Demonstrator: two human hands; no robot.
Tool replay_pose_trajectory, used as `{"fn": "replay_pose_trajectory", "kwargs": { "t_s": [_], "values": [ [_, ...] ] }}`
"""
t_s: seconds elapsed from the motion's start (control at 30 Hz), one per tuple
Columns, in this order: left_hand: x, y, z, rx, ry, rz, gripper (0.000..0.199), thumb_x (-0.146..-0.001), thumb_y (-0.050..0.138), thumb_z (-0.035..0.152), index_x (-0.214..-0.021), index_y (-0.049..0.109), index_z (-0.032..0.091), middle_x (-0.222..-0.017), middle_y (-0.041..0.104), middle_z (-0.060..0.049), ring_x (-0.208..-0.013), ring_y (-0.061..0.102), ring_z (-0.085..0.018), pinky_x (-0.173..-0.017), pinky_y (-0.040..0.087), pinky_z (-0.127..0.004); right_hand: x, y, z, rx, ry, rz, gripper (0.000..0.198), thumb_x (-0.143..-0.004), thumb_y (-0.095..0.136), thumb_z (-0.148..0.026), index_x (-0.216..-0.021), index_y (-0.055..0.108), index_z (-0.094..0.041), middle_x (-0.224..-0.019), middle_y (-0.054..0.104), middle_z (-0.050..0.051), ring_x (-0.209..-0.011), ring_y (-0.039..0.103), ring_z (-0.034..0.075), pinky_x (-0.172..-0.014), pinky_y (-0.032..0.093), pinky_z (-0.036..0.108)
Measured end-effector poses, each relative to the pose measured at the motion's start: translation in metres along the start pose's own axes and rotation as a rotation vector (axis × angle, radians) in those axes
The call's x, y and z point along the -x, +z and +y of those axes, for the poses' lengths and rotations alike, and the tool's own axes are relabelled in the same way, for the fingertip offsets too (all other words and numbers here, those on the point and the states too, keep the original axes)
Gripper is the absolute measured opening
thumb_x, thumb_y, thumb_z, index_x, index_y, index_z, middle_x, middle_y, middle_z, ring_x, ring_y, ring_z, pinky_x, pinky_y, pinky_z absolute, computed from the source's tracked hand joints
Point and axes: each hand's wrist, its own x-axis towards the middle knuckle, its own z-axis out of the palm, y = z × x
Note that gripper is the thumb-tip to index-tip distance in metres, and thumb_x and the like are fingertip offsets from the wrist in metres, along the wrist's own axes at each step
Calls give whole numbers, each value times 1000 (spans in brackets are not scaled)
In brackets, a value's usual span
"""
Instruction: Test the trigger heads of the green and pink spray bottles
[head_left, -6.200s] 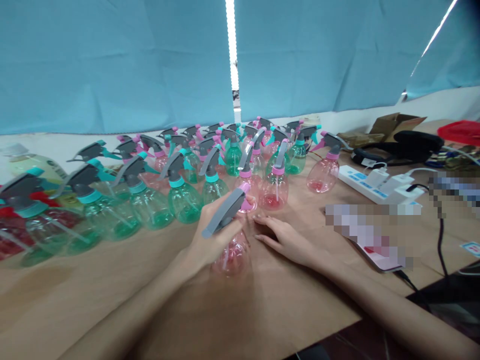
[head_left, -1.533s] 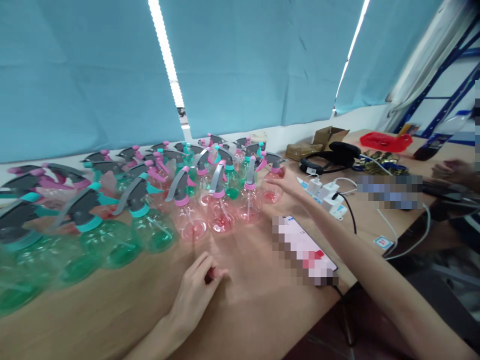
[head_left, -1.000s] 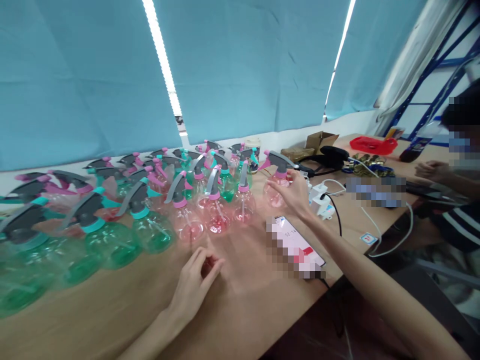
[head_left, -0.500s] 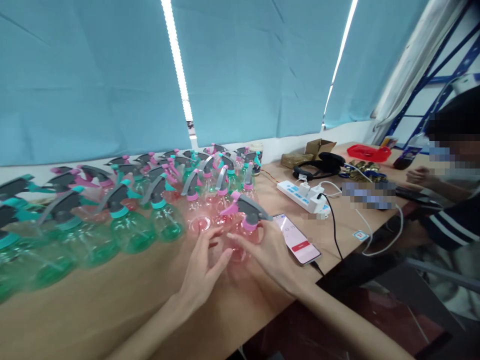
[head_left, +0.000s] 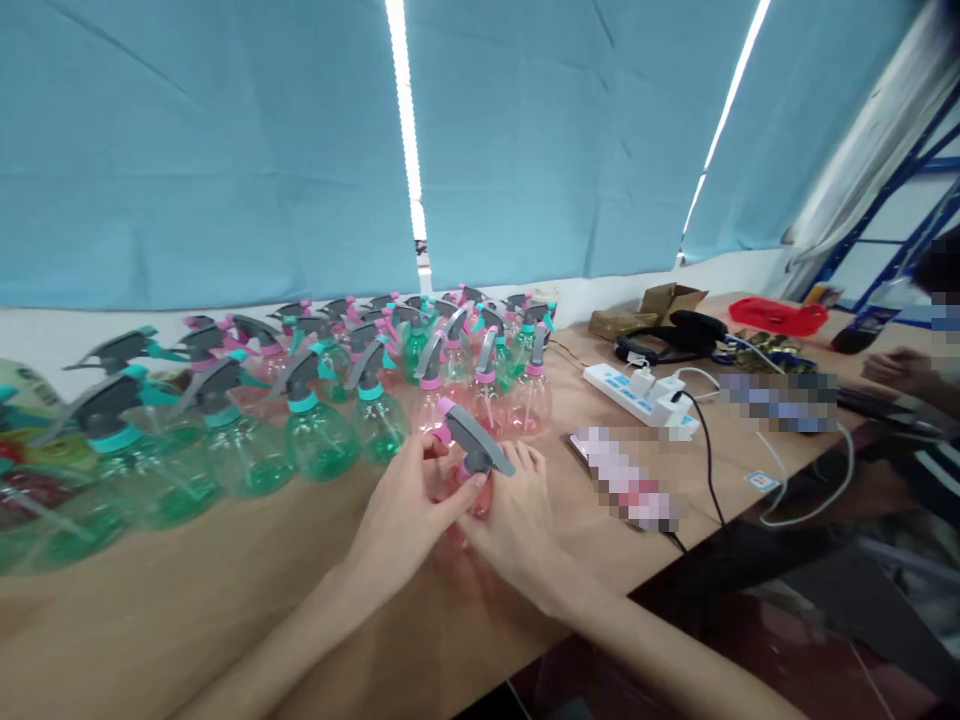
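Close in front of me a pink spray bottle with a grey trigger head stands upright or nearly so, its lower part mostly hidden by my hands. My left hand grips it near the pink collar, thumb across the front and fingers at the nozzle side. Around the clear pink body wraps my right hand, below the grey trigger. Just behind stand more pink spray bottles. A row of green spray bottles with turquoise collars runs off to the left.
Right of my hands lie a phone with a cable and a white power strip with plugs. Farther back are black headphones, a cardboard box and a red tray. Another person's hand rests at the far right.
My left hand has moved up from beside the bottle and closed at its collar. My right hand has shifted lower, from the collar to the body. The view has swung left.
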Motion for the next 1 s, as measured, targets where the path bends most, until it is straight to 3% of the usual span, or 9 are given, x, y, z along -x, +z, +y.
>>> {"fn": "replay_pose_trajectory", "kwargs": {
  "t_s": [0.1, 0.23, 0.37, 0.43, 0.57, 0.73, 0.83, 0.9, 1.0],
  "values": [
    [0, -11, -4, -82, -59, -21, 43, -74, 60, 56, -96, 47, 21, -101, 63, -6, -96, 62, -27, -77, 48, -41, 8, 5, -7, -30, -56, -8, 29, -73, 66, -37, -95, 61, -18, -93, 62, 9, -92, 54, 29, -84, 41, 47],
    [2, -21, -11, -178, -121, 13, 56, -68, 63, 60, -104, 45, 21, -101, 63, -8, -88, 64, -29, -70, 47, -42, 20, 12, -9, -246, -116, -63, 59, -73, 66, -55, -117, 52, -17, -115, 59, 13, -107, 54, 30, -91, 43, 48],
    [5, -25, -17, -158, 6, 62, 69, -69, 67, 48, -124, 38, 20, -126, 51, -13, -117, 52, -32, -91, 44, -47, 30, 18, -8, -408, -72, -184, 79, -74, 66, -57, -136, 35, -19, -133, 49, 15, -122, 48, 31, -98, 45, 48],
    [5, -26, -16, -69, 71, 34, 63, -73, 65, 37, -126, 38, 19, -132, 47, -13, -123, 47, -29, -98, 40, -46, 34, 20, -10, -393, -79, -217, 85, -74, 65, -58, -141, 28, -21, -138, 44, 16, -127, 43, 33, -102, 41, 52],
    [3, -31, -15, 90, 109, -2, 49, -74, 64, 24, -119, 46, 18, -120, 57, -10, -108, 57, -24, -92, 45, -40, 42, 29, -16, -306, -133, -250, 100, -73, 64, -62, -148, 12, -21, -142, 40, 18, -131, 38, 37, -104, 39, 55],
    [2, -36, -27, 288, 97, -86, 31, -82, 56, 28, -112, 53, 19, -99, 64, -4, -80, 60, -17, -75, 48, -32, 46, 46, -21, -226, -313, -296, 117, -71, 62, -67, -150, -4, -13, -148, 28, 26, -137, 26, 40, -105, 37, 58],
    [3, -40, -35, 341, 92, 6, 25, -81, 52, 22, -106, 57, 18, -89, 62, -1, -73, 57, -14, -73, 47, -28, 38, 48, -16, -293, -378, -384, 118, -70, 62, -69, -150, -3, -14, -152, 24, 23, -140, 24, 36, -106, 37, 54],
    [4, -43, -39, 329, 81, 69, 28, -77, 51, 17, -104, 59, 18, -89, 63, -1, -69, 54, -13, -70, 45, -26, 29, 47, -7, -349, -427, -455, 108, -74, 60, -67, -151, 4, -15, -152, 28, 20, -139, 28, 33, -107, 37, 52],
    [6, -50, -42, 304, 46, 105, 36, -73, 50, 14, -106, 62, 18, -95, 66, -1, -65, 52, -12, -66, 44, -25, 14, 48, 15, -361, -423, -542, 75, -85, 54, -56, -145, 29, -17, -146, 41, 16, -134, 39, 28, -108, 37, 49]
  ]
}}
